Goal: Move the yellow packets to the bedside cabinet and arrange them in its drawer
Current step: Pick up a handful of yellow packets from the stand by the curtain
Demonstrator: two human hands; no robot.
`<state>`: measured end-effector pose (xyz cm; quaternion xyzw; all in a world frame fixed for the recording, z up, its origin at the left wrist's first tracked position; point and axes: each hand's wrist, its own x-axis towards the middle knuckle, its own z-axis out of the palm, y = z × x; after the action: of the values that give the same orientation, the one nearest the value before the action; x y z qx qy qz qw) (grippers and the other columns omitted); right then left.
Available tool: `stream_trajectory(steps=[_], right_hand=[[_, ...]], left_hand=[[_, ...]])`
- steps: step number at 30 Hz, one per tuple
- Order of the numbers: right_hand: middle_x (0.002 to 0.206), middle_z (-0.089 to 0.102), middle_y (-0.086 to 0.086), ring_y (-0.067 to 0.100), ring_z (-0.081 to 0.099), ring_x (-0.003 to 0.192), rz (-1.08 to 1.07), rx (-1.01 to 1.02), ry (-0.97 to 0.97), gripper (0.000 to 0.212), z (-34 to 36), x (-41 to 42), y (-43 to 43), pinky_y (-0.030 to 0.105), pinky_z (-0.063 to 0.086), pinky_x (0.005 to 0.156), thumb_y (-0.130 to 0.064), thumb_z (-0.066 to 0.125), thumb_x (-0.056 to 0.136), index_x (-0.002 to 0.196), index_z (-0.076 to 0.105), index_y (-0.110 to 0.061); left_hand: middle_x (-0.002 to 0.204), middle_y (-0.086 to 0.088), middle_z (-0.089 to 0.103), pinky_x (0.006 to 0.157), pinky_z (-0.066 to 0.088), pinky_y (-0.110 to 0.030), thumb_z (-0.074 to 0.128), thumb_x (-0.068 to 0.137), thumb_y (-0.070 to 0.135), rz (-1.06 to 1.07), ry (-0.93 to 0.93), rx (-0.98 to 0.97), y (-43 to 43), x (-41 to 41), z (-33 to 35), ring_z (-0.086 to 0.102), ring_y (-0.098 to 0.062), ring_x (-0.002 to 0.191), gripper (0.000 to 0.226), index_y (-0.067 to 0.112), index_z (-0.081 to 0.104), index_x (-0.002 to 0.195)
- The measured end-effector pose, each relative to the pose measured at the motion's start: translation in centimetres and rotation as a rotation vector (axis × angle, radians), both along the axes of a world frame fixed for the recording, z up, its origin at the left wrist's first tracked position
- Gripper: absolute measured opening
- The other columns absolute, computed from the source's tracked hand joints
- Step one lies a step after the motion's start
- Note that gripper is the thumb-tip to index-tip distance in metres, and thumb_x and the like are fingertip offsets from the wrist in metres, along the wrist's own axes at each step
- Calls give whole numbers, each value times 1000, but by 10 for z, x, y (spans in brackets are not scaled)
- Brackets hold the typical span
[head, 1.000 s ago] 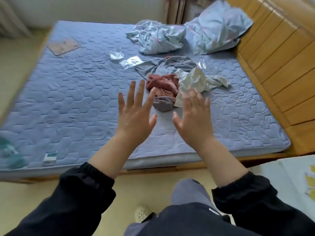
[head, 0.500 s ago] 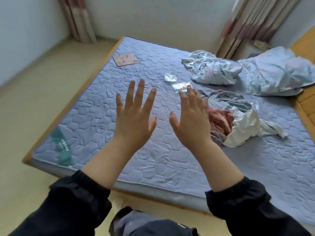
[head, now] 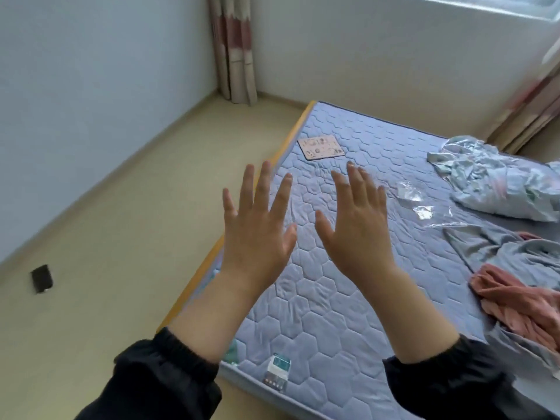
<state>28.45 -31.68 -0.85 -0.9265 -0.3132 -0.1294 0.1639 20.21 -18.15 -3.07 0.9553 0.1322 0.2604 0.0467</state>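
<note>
Nearest the camera, two black sleeves (head: pixel 160 383) end at bare forearms. Above them the left hand (head: pixel 257 234) and the right hand (head: pixel 357 234) are raised side by side, backs to the camera. The fingers of both are straight and spread wide, and neither hand holds or touches anything. They hover over the near left part of a blue quilted mattress (head: pixel 333 313), with the thumbs close together but apart. At the mattress's near edge sits a small white and green label (head: pixel 277 371), and a teal patch (head: pixel 231 353) shows just beside the left forearm. A wooden bed frame (head: pixel 194 292) runs along the mattress's left side. Left of it is beige floor (head: pixel 106 237), where a small black object (head: pixel 41 278) lies well apart from the bed. On the right of the mattress lies a pink garment (head: pixel 521 307), touching a grey garment (head: pixel 509 253) behind it. Further on, crumpled clear plastic wrappers (head: pixel 409 192) lie near a heap of pale patterned bedding (head: pixel 497 177). A flat pinkish card (head: pixel 321 148) lies near the mattress's far left edge. A striped curtain (head: pixel 233 50) hangs in the far corner against the pale wall. Where the yellow packets and the bedside cabinet are cannot be told from this view.
</note>
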Motion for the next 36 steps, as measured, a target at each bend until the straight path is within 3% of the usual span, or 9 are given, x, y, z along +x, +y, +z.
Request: stream_trajectory(steps=[3, 5, 7, 12, 19, 28, 32, 36], right_hand=[[153, 28, 14, 33, 21, 142, 16, 52, -23, 63, -2, -17, 77, 51, 12, 115, -39, 44, 87, 142, 34, -10], [150, 32, 15, 33, 24, 140, 4, 80, -44, 64, -7, -33, 128, 52, 16, 114, -43, 39, 85, 140, 36, -10], [149, 34, 15, 33, 27, 139, -31, 99, -65, 65, -10, -50, 178, 51, 17, 113, -42, 38, 84, 139, 39, -9], [151, 31, 16, 35, 24, 141, -111, 110, 2, 62, -15, -89, 296, 52, 14, 114, -25, 57, 83, 140, 39, -8], [153, 28, 14, 31, 20, 142, -139, 59, 9, 63, -10, -95, 418, 47, 8, 115, -23, 58, 84, 142, 35, -10], [151, 30, 14, 31, 24, 140, -199, 135, -40, 62, -16, -6, 576, 48, 18, 114, -27, 56, 84, 140, 36, -10], [149, 33, 15, 32, 27, 138, -233, 154, -84, 60, -11, 62, 649, 52, 27, 112, -35, 41, 82, 137, 38, -10], [148, 35, 16, 34, 31, 137, -255, 170, -99, 60, -3, 118, 715, 53, 29, 111, -36, 39, 82, 135, 39, -9]], left_hand=[[157, -16, 21, 105, 22, -67, 35, 85, 44, 19, 22, -24, 71, -16, 0, 17, -36, 145, 69, 18, 22, 147], [156, -16, 23, 105, 23, -67, 33, 83, 44, -2, 19, -25, 122, -29, 0, 18, -36, 144, 69, 18, 23, 147], [155, -17, 24, 104, 23, -67, 37, 83, 42, -38, 11, 22, 175, -44, 2, 20, -37, 144, 69, 17, 25, 146], [156, -17, 22, 106, 20, -67, 62, 83, 34, -118, 43, 52, 307, -74, 6, 16, -37, 145, 74, 17, 26, 145], [158, -15, 17, 109, 15, -64, 59, 85, 38, -138, 112, 7, 432, -65, 8, 11, -36, 146, 76, 19, 19, 147], [157, -16, 20, 108, 19, -65, 58, 84, 38, -214, 59, 44, 589, 35, 4, 14, -36, 146, 75, 18, 22, 147], [157, -16, 22, 108, 19, -65, 59, 83, 37, -247, 17, 56, 658, 107, 13, 15, -36, 146, 74, 17, 25, 146], [157, -16, 21, 108, 18, -65, 58, 85, 37, -249, 2, 19, 722, 166, 20, 14, -36, 146, 73, 17, 24, 147]])
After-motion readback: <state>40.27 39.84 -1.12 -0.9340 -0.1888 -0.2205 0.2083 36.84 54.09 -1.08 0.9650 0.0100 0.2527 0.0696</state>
